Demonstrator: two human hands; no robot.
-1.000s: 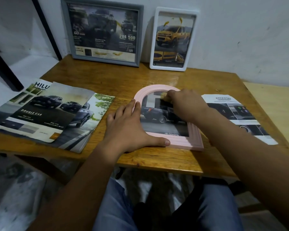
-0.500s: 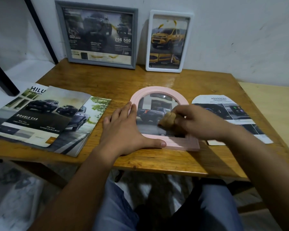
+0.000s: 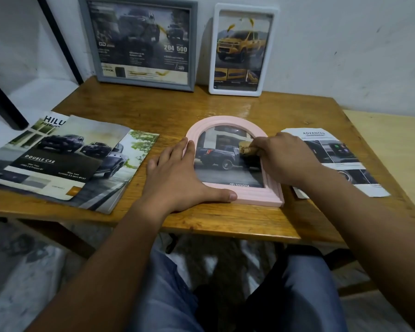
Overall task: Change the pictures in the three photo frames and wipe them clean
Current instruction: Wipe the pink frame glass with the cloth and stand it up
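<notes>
Third frame under way. The pink arched frame (image 3: 235, 161) lies flat near the front edge of the wooden worktop (image 3: 225, 219), a dark truck picture already behind its glass. The grey frame (image 3: 139, 41) and the white frame (image 3: 243, 50) stand upright at the back, leaning on the wall, each with a picture in it. Judgement: pictures look changed in all three; wiping of the pink one is the step in hand. Whether the two at the back are already wiped cannot be told.

Left hand (image 3: 177, 178): open and flat, palm down on the worktop, fingers along the frame's left rim, thumb along its lower edge, bracing it. Holds nothing.

Right hand (image 3: 283, 159): closed around a small tan wad, seemingly a cloth (image 3: 246, 148), pressed to the glass at mid-right.

Materials: pink frame is matt, ribbed in stepped bands, round-topped and square-bottomed. Glass is glossy and shows faint glare. White frame smooth with rounded corners; grey one plain and flat-moulded. Worktop is varnished, grain visible, shiny. Glossy brochures (image 3: 62, 161) lie fanned at left; a trimmed printed sheet (image 3: 340, 159) lies just right of the pink frame.
</notes>
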